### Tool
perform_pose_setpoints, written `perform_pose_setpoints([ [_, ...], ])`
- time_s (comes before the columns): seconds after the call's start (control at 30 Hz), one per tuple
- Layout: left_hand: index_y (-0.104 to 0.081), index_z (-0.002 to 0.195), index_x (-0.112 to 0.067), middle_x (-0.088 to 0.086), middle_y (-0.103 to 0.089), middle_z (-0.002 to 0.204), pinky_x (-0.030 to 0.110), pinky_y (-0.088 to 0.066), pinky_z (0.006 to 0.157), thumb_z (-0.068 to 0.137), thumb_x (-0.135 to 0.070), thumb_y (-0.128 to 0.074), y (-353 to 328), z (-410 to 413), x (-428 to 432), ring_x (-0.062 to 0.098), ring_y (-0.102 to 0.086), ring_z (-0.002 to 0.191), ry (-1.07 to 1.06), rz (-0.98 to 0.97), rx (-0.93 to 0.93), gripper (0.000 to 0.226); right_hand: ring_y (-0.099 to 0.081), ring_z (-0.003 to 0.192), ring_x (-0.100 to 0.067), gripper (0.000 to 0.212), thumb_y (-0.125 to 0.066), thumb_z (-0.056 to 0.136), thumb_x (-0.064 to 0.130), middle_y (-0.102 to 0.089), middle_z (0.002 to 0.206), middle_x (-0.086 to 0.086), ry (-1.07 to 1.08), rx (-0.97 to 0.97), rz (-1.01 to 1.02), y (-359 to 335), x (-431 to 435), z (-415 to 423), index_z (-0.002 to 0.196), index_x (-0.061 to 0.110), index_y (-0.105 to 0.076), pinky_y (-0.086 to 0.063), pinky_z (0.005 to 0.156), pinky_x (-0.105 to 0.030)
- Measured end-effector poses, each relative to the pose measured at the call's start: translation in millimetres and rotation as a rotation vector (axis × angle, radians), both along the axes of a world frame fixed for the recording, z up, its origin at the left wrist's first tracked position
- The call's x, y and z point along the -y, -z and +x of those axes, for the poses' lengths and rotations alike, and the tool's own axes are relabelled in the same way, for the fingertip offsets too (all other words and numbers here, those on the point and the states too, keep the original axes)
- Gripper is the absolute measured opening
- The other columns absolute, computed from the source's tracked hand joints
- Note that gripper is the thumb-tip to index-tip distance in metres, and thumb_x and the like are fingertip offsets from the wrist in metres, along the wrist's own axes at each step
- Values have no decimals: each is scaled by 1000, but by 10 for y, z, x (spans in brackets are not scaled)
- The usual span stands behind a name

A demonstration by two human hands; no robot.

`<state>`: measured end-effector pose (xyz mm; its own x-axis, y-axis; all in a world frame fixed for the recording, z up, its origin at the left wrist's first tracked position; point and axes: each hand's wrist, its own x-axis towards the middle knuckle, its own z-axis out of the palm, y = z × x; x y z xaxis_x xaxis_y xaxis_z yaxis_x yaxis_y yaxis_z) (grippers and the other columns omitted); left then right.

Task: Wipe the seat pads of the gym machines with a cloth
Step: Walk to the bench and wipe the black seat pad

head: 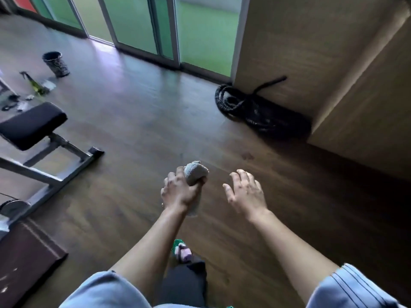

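Note:
My left hand (179, 192) grips a bunched grey cloth (195, 174) in mid-air over the wooden floor; a tail of the cloth hangs below the wrist. Just to its right my right hand (246, 194) is held out with spread, relaxed fingers and holds nothing. A black padded seat (31, 124) on a grey metal bench frame (64, 156) stands at the left, well away from both hands.
A coiled black battle rope (242, 103) lies against the wooden wall at right. A dark bin (56, 63), a green bottle (39, 86) and small items sit at far left. A dark mat (26, 258) lies bottom left. Glass doors (142, 23) line the back. My sandalled foot (182, 252) is below.

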<state>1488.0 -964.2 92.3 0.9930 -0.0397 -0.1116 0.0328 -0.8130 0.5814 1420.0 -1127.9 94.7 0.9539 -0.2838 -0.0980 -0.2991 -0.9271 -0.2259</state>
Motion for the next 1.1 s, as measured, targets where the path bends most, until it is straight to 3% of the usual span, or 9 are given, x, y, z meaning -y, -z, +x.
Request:
perform_pose_setpoints([
  [0.43, -50, 123, -23, 10, -56, 115, 41, -43, 90, 73, -71, -60, 112, 3264, -451, 31, -51, 114, -200, 66, -30, 70, -24, 141, -25, 52, -35, 99, 44, -30, 152, -8, -234, -18, 35, 137, -332, 3717, 141, 15, -37, -23, 112, -38],
  [0.8, -52, 123, -21, 12, -57, 116, 40, -46, 86, 73, -69, -63, 294, 5476, -1232, 34, -54, 111, -627, 10, -23, 70, -41, 127, -31, 51, -36, 93, 42, -47, 138, -14, -610, 35, 35, 322, -1112, 6531, 128, 8, -50, -36, 102, -41],
  [1.1, -54, 117, -19, 15, -58, 115, 47, -46, 88, 70, -64, -70, 416, 6643, -2217, 37, -55, 108, -1061, -148, 17, 67, -48, 121, -34, 44, -46, 90, 35, -53, 130, -15, -970, 51, 50, 358, -2377, 8250, 122, 6, -54, -40, 96, -43],
])
